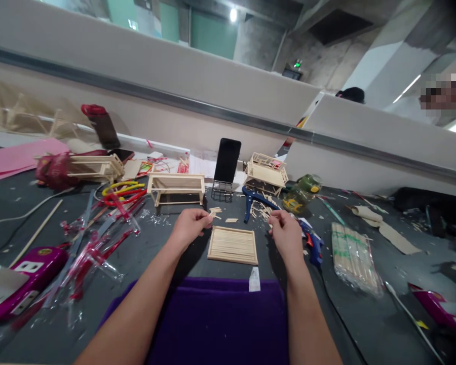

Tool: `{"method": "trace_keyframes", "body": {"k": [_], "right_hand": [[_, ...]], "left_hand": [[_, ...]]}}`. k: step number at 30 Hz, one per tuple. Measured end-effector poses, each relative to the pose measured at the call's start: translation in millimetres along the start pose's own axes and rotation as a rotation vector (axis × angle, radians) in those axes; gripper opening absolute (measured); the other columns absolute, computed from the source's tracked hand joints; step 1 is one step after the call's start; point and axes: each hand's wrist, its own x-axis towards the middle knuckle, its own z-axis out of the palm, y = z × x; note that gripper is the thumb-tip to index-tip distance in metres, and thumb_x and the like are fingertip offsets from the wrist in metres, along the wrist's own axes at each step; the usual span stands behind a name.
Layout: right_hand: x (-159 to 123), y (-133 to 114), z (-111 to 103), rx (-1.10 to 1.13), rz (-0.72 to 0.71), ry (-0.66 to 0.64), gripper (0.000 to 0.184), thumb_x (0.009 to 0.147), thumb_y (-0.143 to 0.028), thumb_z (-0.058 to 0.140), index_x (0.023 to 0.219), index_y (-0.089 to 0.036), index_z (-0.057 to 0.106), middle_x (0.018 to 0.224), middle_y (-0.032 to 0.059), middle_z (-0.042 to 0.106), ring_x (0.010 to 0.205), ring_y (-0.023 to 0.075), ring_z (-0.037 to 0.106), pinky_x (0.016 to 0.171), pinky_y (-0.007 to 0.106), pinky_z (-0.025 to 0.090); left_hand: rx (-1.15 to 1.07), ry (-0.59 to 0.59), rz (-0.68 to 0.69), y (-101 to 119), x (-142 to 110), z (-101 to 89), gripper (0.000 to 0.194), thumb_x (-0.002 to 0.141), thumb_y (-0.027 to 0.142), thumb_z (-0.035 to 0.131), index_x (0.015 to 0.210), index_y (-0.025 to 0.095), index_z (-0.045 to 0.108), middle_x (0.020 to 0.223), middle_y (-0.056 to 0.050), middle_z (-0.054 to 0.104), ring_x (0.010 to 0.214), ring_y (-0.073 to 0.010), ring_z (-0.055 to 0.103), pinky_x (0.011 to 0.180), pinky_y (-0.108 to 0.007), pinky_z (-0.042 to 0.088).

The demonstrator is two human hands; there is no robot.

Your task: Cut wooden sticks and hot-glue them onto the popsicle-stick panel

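Observation:
My left hand (190,229) has its fingers pinched together beside a few short wooden sticks (216,210). What it holds, if anything, is too small to make out. On the other side, my right hand (287,233) is closed in a pinch next to a scattered pile of short sticks (265,211); its fingertips hide any thing between them. Between the hands lies a flat rectangular panel of wooden sticks (232,245) with a raised edge. Just behind it rests a small group of short sticks (231,220).
Behind stand a wooden stick frame (177,187), a phone (227,159) on a wire stand and a small wooden chair-like model (266,175). A blue cutter (249,203), a glue gun (312,242) and bagged sticks (353,256) lie right. Purple cloth (216,324) is in front.

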Motion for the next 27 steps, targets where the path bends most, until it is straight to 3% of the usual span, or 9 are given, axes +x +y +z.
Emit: {"method": "trace_keyframes", "body": {"k": [4,7,10,16,20,23,27], "right_hand": [[-3.6,12.9,4.4,-0.014,0.119,-0.219,0.017,0.079,-0.027,0.047,0.088,-0.019,0.060,0.060,-0.0003,0.063,0.043,0.0139,0.058,0.043,0.024,0.043],[-5.5,11.5,9.4,0.013,0.112,-0.233,0.017,0.079,-0.025,0.047,0.086,-0.020,0.061,0.063,-0.0007,0.064,0.046,0.0132,0.060,0.046,0.024,0.045],[-7.9,0.5,13.2,0.083,0.028,-0.228,0.016,0.078,-0.026,0.051,0.082,-0.020,0.065,0.066,-0.0001,0.064,0.051,0.0133,0.059,0.049,0.024,0.046],[-19.1,-30.8,20.9,0.360,-0.002,-0.385,0.019,0.074,-0.031,0.062,0.085,-0.019,0.070,0.063,-0.0004,0.062,0.052,0.0116,0.052,0.046,0.021,0.040],[-23.7,-40.5,22.6,0.403,-0.014,-0.410,0.016,0.073,-0.030,0.065,0.081,-0.017,0.070,0.060,-0.0014,0.061,0.050,0.0099,0.049,0.047,0.021,0.038],[-23.6,-40.3,17.0,0.327,-0.100,-0.409,0.013,0.075,-0.029,0.062,0.076,-0.018,0.068,0.065,0.0001,0.064,0.056,0.0119,0.053,0.053,0.023,0.042],[-17.1,-27.9,3.9,0.109,-0.259,-0.290,0.014,0.079,-0.027,0.056,0.075,-0.020,0.067,0.075,0.0026,0.067,0.070,0.0167,0.059,0.066,0.028,0.045]], "left_hand": [[0.089,-0.037,-0.009,-9.3,4.0,1.4,0.021,0.068,0.037,0.064,0.070,0.016,0.066,0.066,-0.004,0.069,0.064,-0.0175,0.064,0.049,-0.022,0.043],[0.211,-0.018,0.071,-10.4,4.8,2.9,0.022,0.069,0.039,0.064,0.070,0.018,0.069,0.067,-0.003,0.069,0.062,-0.0168,0.062,0.053,-0.024,0.044],[0.279,0.049,0.262,-4.3,0.5,9.9,0.018,0.069,0.037,0.066,0.069,0.019,0.070,0.077,-0.003,0.070,0.073,-0.0178,0.062,0.066,-0.027,0.046],[0.180,-0.145,0.326,9.0,-14.7,34.9,0.019,0.076,0.034,0.062,0.069,0.018,0.070,0.073,-0.003,0.066,0.072,-0.0171,0.059,0.067,-0.027,0.044],[0.236,-0.186,0.392,9.9,-19.3,44.5,0.018,0.078,0.031,0.060,0.069,0.019,0.069,0.072,-0.002,0.065,0.071,-0.0164,0.058,0.068,-0.026,0.042],[0.221,-0.196,0.401,8.3,-22.4,49.9,0.018,0.079,0.030,0.059,0.071,0.018,0.070,0.073,-0.003,0.066,0.072,-0.0163,0.058,0.067,-0.026,0.043],[0.202,-0.135,0.404,5.6,-23.9,52.6,0.017,0.078,0.028,0.061,0.090,0.021,0.071,0.094,-0.005,0.070,0.081,-0.0174,0.062,0.072,-0.028,0.046]]}}
